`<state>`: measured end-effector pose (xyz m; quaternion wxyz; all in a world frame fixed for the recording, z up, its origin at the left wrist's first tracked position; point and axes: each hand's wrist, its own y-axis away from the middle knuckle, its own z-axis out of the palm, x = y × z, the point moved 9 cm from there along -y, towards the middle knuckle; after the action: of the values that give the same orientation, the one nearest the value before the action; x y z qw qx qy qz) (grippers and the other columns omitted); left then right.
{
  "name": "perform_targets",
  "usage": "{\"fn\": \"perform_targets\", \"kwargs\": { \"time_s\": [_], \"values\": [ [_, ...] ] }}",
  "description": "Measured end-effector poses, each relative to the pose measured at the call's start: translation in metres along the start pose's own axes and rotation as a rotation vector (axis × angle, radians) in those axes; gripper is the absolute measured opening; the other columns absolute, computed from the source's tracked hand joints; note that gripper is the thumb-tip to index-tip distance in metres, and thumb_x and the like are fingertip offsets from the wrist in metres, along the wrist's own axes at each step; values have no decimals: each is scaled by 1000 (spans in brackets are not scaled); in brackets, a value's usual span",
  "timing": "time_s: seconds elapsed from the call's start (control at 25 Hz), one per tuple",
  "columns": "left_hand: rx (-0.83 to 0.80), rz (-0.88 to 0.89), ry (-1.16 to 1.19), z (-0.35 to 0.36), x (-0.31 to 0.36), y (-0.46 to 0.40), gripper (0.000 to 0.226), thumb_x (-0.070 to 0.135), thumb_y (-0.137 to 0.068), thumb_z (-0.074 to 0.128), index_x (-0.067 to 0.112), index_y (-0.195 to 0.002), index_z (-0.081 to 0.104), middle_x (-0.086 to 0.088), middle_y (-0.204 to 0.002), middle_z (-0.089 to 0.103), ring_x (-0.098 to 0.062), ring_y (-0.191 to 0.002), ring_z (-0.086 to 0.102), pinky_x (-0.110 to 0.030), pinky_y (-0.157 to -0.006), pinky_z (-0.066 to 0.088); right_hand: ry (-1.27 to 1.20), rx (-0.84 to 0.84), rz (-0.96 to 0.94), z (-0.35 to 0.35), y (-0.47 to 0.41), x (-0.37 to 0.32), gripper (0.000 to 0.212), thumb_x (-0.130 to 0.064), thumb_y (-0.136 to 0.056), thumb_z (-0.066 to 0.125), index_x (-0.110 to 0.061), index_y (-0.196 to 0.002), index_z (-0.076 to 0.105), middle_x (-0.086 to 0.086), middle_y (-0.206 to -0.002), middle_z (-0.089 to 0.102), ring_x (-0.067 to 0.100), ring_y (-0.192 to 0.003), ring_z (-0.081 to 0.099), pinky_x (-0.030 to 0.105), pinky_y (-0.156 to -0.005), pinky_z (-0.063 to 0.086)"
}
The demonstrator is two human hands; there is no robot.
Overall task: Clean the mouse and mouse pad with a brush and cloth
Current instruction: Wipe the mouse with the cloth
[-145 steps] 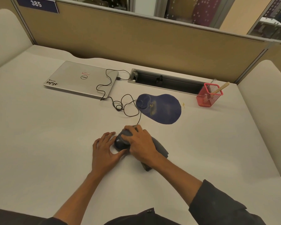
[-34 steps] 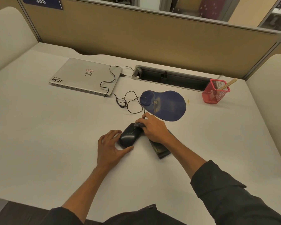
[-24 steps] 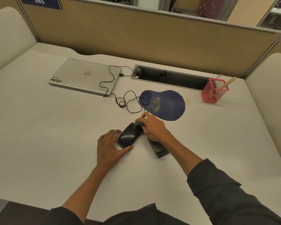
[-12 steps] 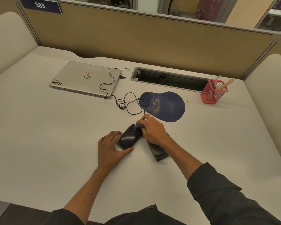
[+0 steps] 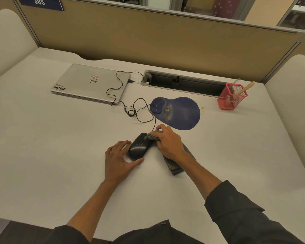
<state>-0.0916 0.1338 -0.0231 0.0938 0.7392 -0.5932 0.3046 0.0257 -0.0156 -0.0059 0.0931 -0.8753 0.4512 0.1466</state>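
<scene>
The mouse [image 5: 139, 146] is steadied by the left hand [image 5: 119, 158], fingers loosely spread around it, while a bunched grey cloth [image 5: 154, 137] is gripped by the right hand [image 5: 168, 142] against the mouse's front.

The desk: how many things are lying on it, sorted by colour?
Black or dark grey: 2, mouse and cloth.
Blue: 1, mouse pad.
Silver: 1, laptop.
Red: 1, mesh holder, with a wooden handle sticking out.
Total: 5, not counting the handle.
</scene>
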Motion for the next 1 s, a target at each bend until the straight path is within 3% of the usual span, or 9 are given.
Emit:
{"fn": "perform_targets", "kwargs": {
  "time_s": [0.6, 0.8, 1.0],
  "values": [
    [13, 5, 3, -2, 2, 2, 72, 74, -66, 57, 21, -114, 65, 9, -124, 60, -10, -119, 50, -32, -102, 31, 55, -38, -40, -3, -3, -13, 35, -21, -90, 54, -30, -124, 58, 0, -126, 49, 18, -102, 46, 28, -72, 43],
    [13, 12, 2, -1, 2, 0, 69, 74, -67, 59, 21, -111, 65, 9, -122, 60, -11, -116, 51, -36, -100, 35, 59, -42, 28, -1, 8, -7, 40, -20, -91, 53, -30, -130, 52, 1, -130, 47, 20, -108, 44, 31, -78, 45],
    [20, 19, -4, 0, 1, 0, 70, 75, -67, 58, 21, -111, 65, 9, -120, 61, -11, -115, 52, -35, -100, 35, 28, -16, -47, 2, 21, -24, 39, -21, -89, 57, -31, -127, 55, 1, -129, 47, 21, -106, 45, 29, -73, 43]
  ]
}}
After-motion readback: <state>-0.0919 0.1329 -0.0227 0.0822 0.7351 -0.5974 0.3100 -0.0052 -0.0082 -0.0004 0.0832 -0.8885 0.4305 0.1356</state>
